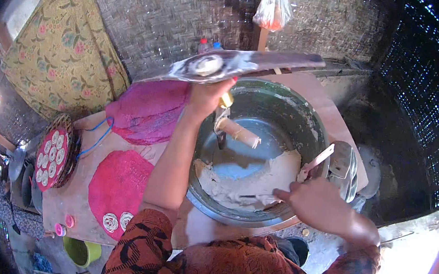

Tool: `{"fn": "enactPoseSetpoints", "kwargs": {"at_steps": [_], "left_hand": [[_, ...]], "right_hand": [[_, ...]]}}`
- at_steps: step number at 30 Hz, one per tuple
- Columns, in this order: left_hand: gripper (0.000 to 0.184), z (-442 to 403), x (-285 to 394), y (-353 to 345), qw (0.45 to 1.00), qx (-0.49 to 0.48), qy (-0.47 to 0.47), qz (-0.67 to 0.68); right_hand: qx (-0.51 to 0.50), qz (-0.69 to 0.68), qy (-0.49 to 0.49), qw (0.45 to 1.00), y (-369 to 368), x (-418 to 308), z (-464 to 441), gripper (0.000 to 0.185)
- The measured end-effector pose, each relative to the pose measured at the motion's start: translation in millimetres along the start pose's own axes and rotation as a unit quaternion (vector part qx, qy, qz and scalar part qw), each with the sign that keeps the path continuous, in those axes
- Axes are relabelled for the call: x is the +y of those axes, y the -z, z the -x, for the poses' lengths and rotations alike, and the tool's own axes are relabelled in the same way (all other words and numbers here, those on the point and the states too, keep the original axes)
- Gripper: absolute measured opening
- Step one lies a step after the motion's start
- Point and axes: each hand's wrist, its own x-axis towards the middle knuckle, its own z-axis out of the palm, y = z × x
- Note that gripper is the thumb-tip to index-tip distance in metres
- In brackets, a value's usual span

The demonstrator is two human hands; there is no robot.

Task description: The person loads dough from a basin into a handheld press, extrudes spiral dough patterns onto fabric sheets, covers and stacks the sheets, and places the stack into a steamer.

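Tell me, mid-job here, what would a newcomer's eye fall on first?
Probably the big basin at the centre, with pale paste along its near side and the right hand reaching in over its near right rim. Next, the long, white-smeared board that the left hand holds up by the basin's far left side. Then, at left, the bright pink mat with pale coils on its near edge.

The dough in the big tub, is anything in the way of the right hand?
Nothing visible is. The right hand reaches over the edge of the tub, close to the dough; the pale stick is off to one side.
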Motion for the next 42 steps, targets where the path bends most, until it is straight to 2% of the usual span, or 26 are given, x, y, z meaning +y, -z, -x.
{"fn": "enactPoseSetpoints", "kwargs": {"at_steps": [1, 3, 4, 6, 8, 10, 11, 15, 16, 17, 18, 19, 20, 21, 22, 24, 27, 28, 29, 30, 31, 33, 34, 35, 40, 42], "left_hand": [[0.022, 2.9, -3.6, -0.1, 0.996, -0.005, -0.031, -0.085], [0.027, 6.5, 4.0, -15.2, 0.992, 0.015, -0.025, -0.122], [0.031, 8.3, -6.4, -9.2, 0.948, -0.032, -0.065, -0.311], [0.031, 9.6, -15.0, -9.3, 0.886, -0.058, -0.167, -0.428], [0.028, 8.8, -15.4, -8.4, 0.790, -0.069, -0.282, -0.540], [0.027, 11.0, -1.3, -19.6, 0.903, -0.081, -0.102, -0.408], [0.029, 8.7, 1.3, -22.7, 0.922, -0.075, -0.059, -0.374], [0.035, 0.3, 17.8, -26.8, 0.920, -0.106, -0.008, -0.378], [0.035, 2.0, 12.2, -23.7, 0.920, -0.107, -0.004, -0.376], [0.035, 3.8, 3.6, -21.4, 0.936, -0.087, -0.041, -0.338], [0.036, 6.8, -4.9, -20.2, 0.949, -0.065, -0.077, -0.298], [0.035, 7.9, -6.9, -17.9, 0.960, -0.067, -0.041, -0.270], [0.034, 8.3, -6.1, -15.9, 0.968, -0.066, -0.005, -0.241], [0.033, 6.5, -4.0, -14.3, 0.963, -0.076, -0.024, -0.256], [0.032, 6.6, -17.2, -10.2, 0.961, -0.055, -0.110, -0.246], [0.032, 7.7, -11.8, -9.4, 0.961, -0.047, -0.114, -0.247], [0.032, 13.3, -8.3, -8.1, 0.964, -0.033, -0.092, -0.249], [0.032, 12.1, -8.4, -7.2, 0.953, -0.054, -0.082, -0.286], [0.033, 10.7, -7.6, -7.0, 0.941, -0.076, -0.075, -0.323], [0.033, 9.0, -8.8, -7.4, 0.953, -0.076, -0.080, -0.282], [0.033, 8.9, -10.9, -8.4, 0.953, -0.076, -0.083, -0.282], [0.033, 7.9, -15.0, -12.0, 0.856, -0.034, -0.241, -0.456], [0.033, 9.8, -15.2, -13.7, 0.919, -0.058, -0.155, -0.359], [0.034, 12.2, -11.9, -13.0, 0.890, -0.074, -0.173, -0.415], [0.038, 17.0, 2.1, -31.7, 0.940, -0.085, -0.108, -0.312], [0.038, 18.5, 14.6, -36.0, 0.945, -0.082, -0.076, -0.309]], "right_hand": [[-0.023, 0.005, -0.021, 0.999, 6.8, -0.4, 0.0, 0.044], [-0.013, -0.006, -0.028, 0.999, -4.6, -0.9, -17.7, 0.044], [-0.005, -0.018, -0.019, 1.000, -16.7, 0.0, -32.6, 0.043], [0.001, -0.027, -0.007, 1.000, -41.3, -0.3, -61.4, 0.043], [0.010, -0.015, 0.030, 0.999, -62.9, -5.1, -85.7, 0.041], [-0.014, -0.039, 0.034, 0.999, -70.1, -14.1, -100.7, 0.041], [-0.035, -0.062, 0.034, 0.997, -71.7, -17.9, -104.5, 0.041], [-0.046, -0.050, 0.047, 0.997, -46.4, -14.3, -82.6, 0.040], [-0.077, -0.034, 0.037, 0.996, -25.0, -10.9, -75.8, 0.032], [-0.109, -0.019, 0.026, 0.994, -7.6, -8.3, -71.7, 0.026], [-0.070, -0.011, 0.011, 0.997, 1.8, -8.1, -71.1, 0.029], [-0.078, -0.012, 0.011, 0.997, -1.0, -5.3, -79.2, 0.029], [-0.024, -0.002, 0.007, 1.000, -10.4, -2.0, -91.9, 0.029], [0.034, 0.009, 0.001, 0.999, -21.4, 0.4, -105.0, 0.029], [0.038, 0.010, -0.001, 0.999, -34.0, 2.0, -120.2, 0.029], [0.101, 0.073, 0.016, 0.992, -63.5, 4.2, -149.6, 0.032], [0.081, 0.142, 0.054, 0.985, -85.4, 9.3, -175.5, 0.034], [0.080, 0.140, 0.055, 0.985, -81.6, 10.8, -174.0, 0.034], [0.035, 0.115, 0.077, 0.990, -74.5, 13.9, -168.5, 0.036], [-0.008, 0.093, 0.097, 0.991, -67.3, 18.0, -162.4, 0.038], [-0.007, 0.095, 0.096, 0.991, -65.7, 18.4, -154.6, 0.038], [0.043, 0.049, 0.135, 0.989, -67.2, 15.7, -133.1, 0.033], [0.049, 0.039, 0.133, 0.989, -63.0, 12.8, -119.7, 0.034], [0.051, 0.040, 0.133, 0.989, -58.8, 10.9, -106.0, 0.034], [-0.026, 0.008, 0.085, 0.996, -35.6, 17.5, -46.1, 0.038], [-0.005, -0.015, 0.050, 0.999, -29.4, 22.1, -23.0, 0.034]]}}
